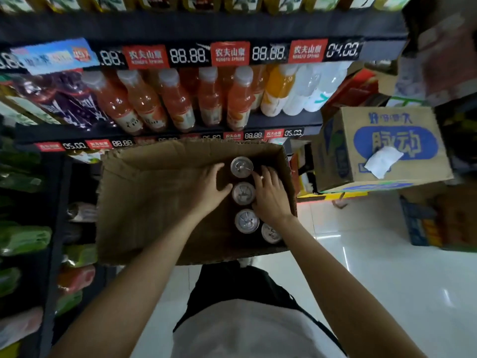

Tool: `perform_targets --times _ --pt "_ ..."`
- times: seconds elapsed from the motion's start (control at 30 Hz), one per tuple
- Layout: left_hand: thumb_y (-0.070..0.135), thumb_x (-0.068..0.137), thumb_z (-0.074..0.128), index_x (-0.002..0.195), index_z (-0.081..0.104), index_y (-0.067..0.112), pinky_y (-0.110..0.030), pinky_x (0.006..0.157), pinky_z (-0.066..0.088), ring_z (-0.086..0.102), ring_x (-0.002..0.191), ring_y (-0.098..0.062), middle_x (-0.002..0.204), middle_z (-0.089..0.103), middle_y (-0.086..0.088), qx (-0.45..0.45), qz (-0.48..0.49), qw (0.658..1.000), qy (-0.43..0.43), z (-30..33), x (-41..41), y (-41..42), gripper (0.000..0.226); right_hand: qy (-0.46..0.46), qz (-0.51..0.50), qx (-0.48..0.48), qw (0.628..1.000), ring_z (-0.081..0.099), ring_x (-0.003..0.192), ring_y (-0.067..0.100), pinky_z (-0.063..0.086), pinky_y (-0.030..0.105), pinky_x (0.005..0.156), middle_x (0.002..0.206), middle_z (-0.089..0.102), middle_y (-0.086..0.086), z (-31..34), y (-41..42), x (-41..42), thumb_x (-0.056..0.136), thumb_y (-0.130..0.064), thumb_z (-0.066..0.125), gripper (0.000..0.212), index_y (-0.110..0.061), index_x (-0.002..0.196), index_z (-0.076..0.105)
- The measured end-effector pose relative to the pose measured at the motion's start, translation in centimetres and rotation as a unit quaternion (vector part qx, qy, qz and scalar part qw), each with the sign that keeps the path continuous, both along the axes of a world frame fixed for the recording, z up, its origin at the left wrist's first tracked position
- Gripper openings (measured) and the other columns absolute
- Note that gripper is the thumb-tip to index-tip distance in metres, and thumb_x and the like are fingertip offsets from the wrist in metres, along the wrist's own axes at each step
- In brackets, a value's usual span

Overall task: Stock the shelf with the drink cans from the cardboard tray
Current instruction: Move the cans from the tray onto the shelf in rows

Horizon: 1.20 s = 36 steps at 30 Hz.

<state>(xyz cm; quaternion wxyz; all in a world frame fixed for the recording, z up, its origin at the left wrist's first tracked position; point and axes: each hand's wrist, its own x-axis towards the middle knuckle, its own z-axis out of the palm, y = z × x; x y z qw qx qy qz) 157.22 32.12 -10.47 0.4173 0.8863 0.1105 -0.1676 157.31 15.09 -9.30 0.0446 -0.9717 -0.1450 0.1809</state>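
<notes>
Reaching into the cardboard tray (154,197), my left hand (206,187) and right hand (268,195), grips loose, flank a rigid, slick, full-heavy can (243,193); grasp its sides

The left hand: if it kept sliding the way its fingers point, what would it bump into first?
The left hand points up and to the right, at the gap between the two farthest cans. It would most likely meet the farthest can first, or the second can by its thumb; depth is hard to judge.
</notes>
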Motion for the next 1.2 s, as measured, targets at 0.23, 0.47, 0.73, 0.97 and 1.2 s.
perform_targets --times 0.23,0.47,0.73,0.97,1.2 --pt "0.031 0.073 0.076 0.135 0.035 0.014 -0.036 0.095 0.040 0.046 0.122 -0.029 0.134 0.045 -0.012 0.048 -0.056 0.997 0.010 -0.9 4.0 -3.7 0.075 -0.076 -0.023 -0.126 0.989 0.038 0.126 0.036 0.035 0.038 0.100 0.136 0.045 0.022 0.3 0.8 2.6 0.094 -0.018 0.039 0.053 0.003 0.140 0.026" --pt "0.026 0.077 0.070 0.116 0.047 0.023 -0.036 0.078 0.045 0.058 0.105 -0.029 0.116 0.061 -0.005 0.122 0.029 0.992 -0.020 -0.8 4.2 -5.0 0.045 -0.083 0.005 -0.142 0.986 0.046 0.110 0.032 0.038 0.036 0.090 0.116 0.055 0.015 1.0 1.0 3.0 0.090 -0.010 0.046 0.029 -0.004 0.118 0.047" --pt "0.041 0.069 0.077 0.118 0.052 0.031 -0.014 0.078 0.039 0.055 0.103 -0.003 0.113 0.060 0.017 0.019 0.073 0.979 -0.187 6.1 1.1 0.0 0.056 -0.151 -0.142 0.199 0.958 0.052 0.084 0.026 0.044 0.034 0.069 0.105 0.050 0.014 8.6 -1.1 1.5 0.066 -0.025 0.080 0.057 -0.012 0.116 0.055" --pt "0.056 0.062 0.066 0.108 0.059 0.034 -0.014 0.082 0.046 0.058 0.097 0.009 0.104 0.063 0.019 -0.191 0.119 0.950 -0.218 17.3 0.5 3.7 0.052 0.057 -0.269 0.581 0.766 0.059 0.109 0.013 0.052 0.029 0.087 0.122 0.059 0.001 17.3 -2.3 2.8 0.062 -0.042 0.081 0.076 -0.023 0.128 0.050" --pt "0.041 0.058 0.073 0.093 0.066 0.034 -0.010 0.067 0.046 0.064 0.085 0.005 0.084 0.071 0.021 -0.265 0.154 0.906 -0.292 27.7 1.0 5.6 0.037 0.102 -0.149 0.671 0.719 0.067 0.093 0.013 0.051 0.019 0.069 0.100 0.071 0.000 27.0 0.0 5.7 0.058 -0.024 0.081 0.059 -0.013 0.113 0.063"
